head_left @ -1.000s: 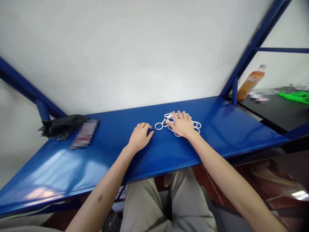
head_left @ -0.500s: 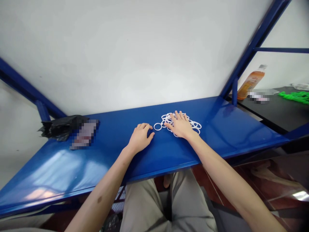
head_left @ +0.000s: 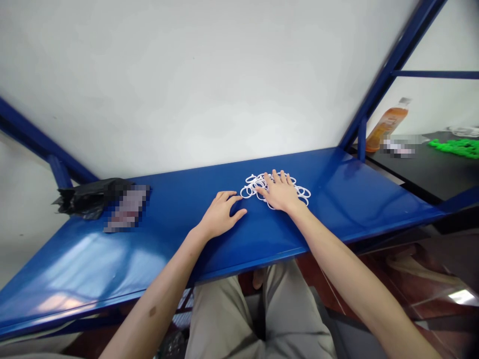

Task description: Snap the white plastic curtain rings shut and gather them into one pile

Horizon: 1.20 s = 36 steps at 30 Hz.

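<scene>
A loose pile of white rings (head_left: 250, 188) lies on the blue table (head_left: 179, 199), right of centre. Spread over the pile is my right hand (head_left: 280, 192), palm down with its fingers apart, hiding part of the rings. Just left of the pile, my left hand (head_left: 221, 214) is open, thumb and fingers apart, with its fingertips close to the leftmost ring. Whether those fingertips touch the ring I cannot tell.
At the table's left end lie a black plastic bag (head_left: 86, 197) and a blurred packet (head_left: 127, 209). Blue frame posts (head_left: 362, 137) rise at both sides. On a black table (head_left: 419, 172) to the right are an orange drink bottle (head_left: 387, 127) and a green tangled item (head_left: 456, 147).
My left hand has opened its fingers and moved slightly right towards the rings. The rings at the pile's left side have shifted and bunched closer together. My right hand stays on the pile.
</scene>
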Each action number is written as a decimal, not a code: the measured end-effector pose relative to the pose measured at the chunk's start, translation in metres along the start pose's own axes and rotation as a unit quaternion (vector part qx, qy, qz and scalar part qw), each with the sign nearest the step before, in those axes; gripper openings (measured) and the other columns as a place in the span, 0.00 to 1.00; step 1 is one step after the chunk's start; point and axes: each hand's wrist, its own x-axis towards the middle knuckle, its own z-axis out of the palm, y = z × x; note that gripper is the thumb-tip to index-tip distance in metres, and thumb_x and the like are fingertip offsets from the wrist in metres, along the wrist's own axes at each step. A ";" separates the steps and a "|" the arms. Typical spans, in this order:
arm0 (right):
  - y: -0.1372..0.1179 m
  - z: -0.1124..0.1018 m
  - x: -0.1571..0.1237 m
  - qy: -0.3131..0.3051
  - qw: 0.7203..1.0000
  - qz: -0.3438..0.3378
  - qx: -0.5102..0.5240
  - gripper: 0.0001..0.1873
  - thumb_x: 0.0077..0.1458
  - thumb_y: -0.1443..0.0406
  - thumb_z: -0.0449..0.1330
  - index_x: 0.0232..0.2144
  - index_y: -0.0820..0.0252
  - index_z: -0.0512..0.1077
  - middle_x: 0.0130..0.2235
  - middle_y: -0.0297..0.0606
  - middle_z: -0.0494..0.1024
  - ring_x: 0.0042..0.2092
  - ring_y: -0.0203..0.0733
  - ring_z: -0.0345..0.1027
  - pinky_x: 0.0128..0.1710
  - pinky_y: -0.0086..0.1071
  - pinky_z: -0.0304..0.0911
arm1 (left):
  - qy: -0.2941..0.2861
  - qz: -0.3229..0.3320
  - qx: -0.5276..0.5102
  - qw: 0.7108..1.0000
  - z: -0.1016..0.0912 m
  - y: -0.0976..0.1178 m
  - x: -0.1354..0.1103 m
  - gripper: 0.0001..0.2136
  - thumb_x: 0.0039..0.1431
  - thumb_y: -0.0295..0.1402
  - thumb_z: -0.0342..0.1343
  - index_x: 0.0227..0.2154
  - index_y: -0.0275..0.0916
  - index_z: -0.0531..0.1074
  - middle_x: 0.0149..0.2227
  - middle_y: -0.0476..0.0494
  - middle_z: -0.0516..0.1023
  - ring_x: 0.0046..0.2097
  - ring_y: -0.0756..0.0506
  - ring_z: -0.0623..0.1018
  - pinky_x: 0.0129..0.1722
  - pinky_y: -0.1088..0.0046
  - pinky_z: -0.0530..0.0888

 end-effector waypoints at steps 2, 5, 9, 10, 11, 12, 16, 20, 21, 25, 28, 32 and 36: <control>0.002 -0.001 -0.001 -0.001 1.000 0.017 0.003 0.50 0.62 0.36 0.32 0.72 0.63 0.48 0.73 0.53 0.48 0.73 0.67 0.36 0.70 0.56 0.35 | -0.001 -0.001 0.000 1.000 0.000 -0.001 0.000 0.20 0.65 0.46 0.53 0.55 0.41 0.73 0.60 0.37 0.72 0.63 0.36 0.66 0.64 0.51 0.66; 0.002 -0.001 -0.002 -0.007 1.000 -0.001 0.015 0.51 0.62 0.35 0.32 0.72 0.63 0.48 0.73 0.52 0.48 0.73 0.66 0.35 0.71 0.55 0.35 | -0.003 -0.003 -0.002 1.000 0.000 -0.002 0.000 0.20 0.66 0.45 0.53 0.55 0.41 0.73 0.60 0.37 0.72 0.63 0.36 0.66 0.64 0.52 0.66; 0.000 0.000 0.000 -0.003 1.000 -0.022 0.022 0.50 0.62 0.36 0.31 0.72 0.62 0.49 0.73 0.51 0.47 0.74 0.64 0.35 0.71 0.54 0.34 | 0.001 0.002 -0.005 1.000 0.000 -0.002 0.000 0.19 0.66 0.44 0.53 0.53 0.41 0.73 0.59 0.38 0.73 0.62 0.37 0.68 0.63 0.52 0.66; 0.001 0.000 0.001 0.000 1.000 -0.012 0.023 0.50 0.62 0.36 0.31 0.72 0.63 0.50 0.73 0.52 0.48 0.73 0.64 0.36 0.71 0.54 0.35 | 0.002 0.002 -0.006 1.000 0.000 -0.002 0.000 0.18 0.65 0.44 0.54 0.53 0.42 0.74 0.59 0.38 0.73 0.62 0.37 0.68 0.63 0.52 0.66; 0.002 0.000 0.002 0.002 1.000 0.001 0.024 0.50 0.62 0.36 0.31 0.72 0.63 0.50 0.73 0.53 0.48 0.73 0.65 0.36 0.71 0.54 0.36 | 0.001 0.001 -0.007 1.000 0.000 -0.002 0.001 0.18 0.65 0.44 0.54 0.53 0.42 0.74 0.59 0.38 0.73 0.62 0.37 0.68 0.63 0.52 0.67; 0.004 0.000 0.002 0.004 1.000 0.013 0.024 0.50 0.62 0.36 0.31 0.72 0.63 0.50 0.73 0.53 0.49 0.73 0.65 0.37 0.70 0.55 0.37 | 0.000 -0.001 -0.006 1.000 -0.001 -0.002 0.001 0.18 0.66 0.44 0.54 0.53 0.41 0.74 0.59 0.38 0.73 0.62 0.37 0.68 0.63 0.52 0.67; 0.009 0.000 0.002 0.002 1.000 0.016 0.024 0.51 0.62 0.35 0.32 0.71 0.64 0.51 0.72 0.54 0.49 0.73 0.67 0.37 0.70 0.55 0.37 | -0.006 -0.006 -0.005 1.000 -0.002 -0.001 0.001 0.18 0.66 0.44 0.53 0.52 0.40 0.74 0.58 0.38 0.73 0.62 0.37 0.68 0.63 0.53 0.66; 0.008 0.001 0.004 0.004 1.000 -0.003 0.029 0.50 0.62 0.35 0.32 0.72 0.63 0.50 0.73 0.52 0.49 0.73 0.65 0.36 0.71 0.55 0.36 | -0.002 -0.003 -0.008 1.000 -0.002 0.000 0.002 0.17 0.66 0.43 0.53 0.52 0.41 0.74 0.58 0.38 0.74 0.62 0.37 0.68 0.63 0.52 0.67; 0.008 0.001 0.006 0.007 1.000 0.007 0.028 0.50 0.62 0.35 0.32 0.72 0.63 0.50 0.73 0.53 0.49 0.73 0.65 0.36 0.71 0.55 0.36 | -0.002 -0.004 -0.008 1.000 -0.002 0.000 0.002 0.17 0.66 0.43 0.53 0.52 0.41 0.74 0.58 0.38 0.74 0.62 0.36 0.68 0.63 0.51 0.67; 0.013 0.002 0.009 0.015 0.998 0.049 0.023 0.52 0.62 0.35 0.30 0.72 0.64 0.49 0.72 0.55 0.49 0.73 0.67 0.36 0.70 0.56 0.35 | -0.002 -0.006 -0.012 1.000 -0.002 0.000 0.002 0.17 0.66 0.43 0.53 0.52 0.41 0.74 0.59 0.38 0.74 0.62 0.36 0.68 0.63 0.51 0.67; 0.014 0.002 0.007 0.014 0.998 0.050 0.027 0.53 0.60 0.34 0.30 0.72 0.64 0.46 0.73 0.54 0.48 0.73 0.67 0.35 0.70 0.57 0.34 | 0.000 -0.008 -0.015 1.000 -0.002 0.000 0.001 0.17 0.65 0.43 0.53 0.52 0.41 0.74 0.59 0.39 0.74 0.62 0.36 0.68 0.63 0.52 0.67; 0.008 0.002 0.004 0.000 0.999 0.014 0.039 0.54 0.59 0.33 0.31 0.73 0.64 0.41 0.74 0.52 0.44 0.74 0.66 0.31 0.71 0.56 0.33 | 0.003 0.002 -0.017 1.000 -0.002 0.001 0.001 0.17 0.65 0.42 0.54 0.52 0.42 0.74 0.58 0.40 0.75 0.62 0.37 0.69 0.63 0.53 0.67; 0.005 0.004 0.005 -0.002 0.999 -0.001 0.047 0.53 0.59 0.33 0.31 0.73 0.61 0.40 0.74 0.50 0.43 0.74 0.65 0.30 0.71 0.55 0.33 | -0.001 0.018 -0.012 1.000 -0.003 0.003 0.001 0.17 0.64 0.41 0.55 0.52 0.41 0.74 0.58 0.41 0.76 0.61 0.38 0.69 0.63 0.53 0.67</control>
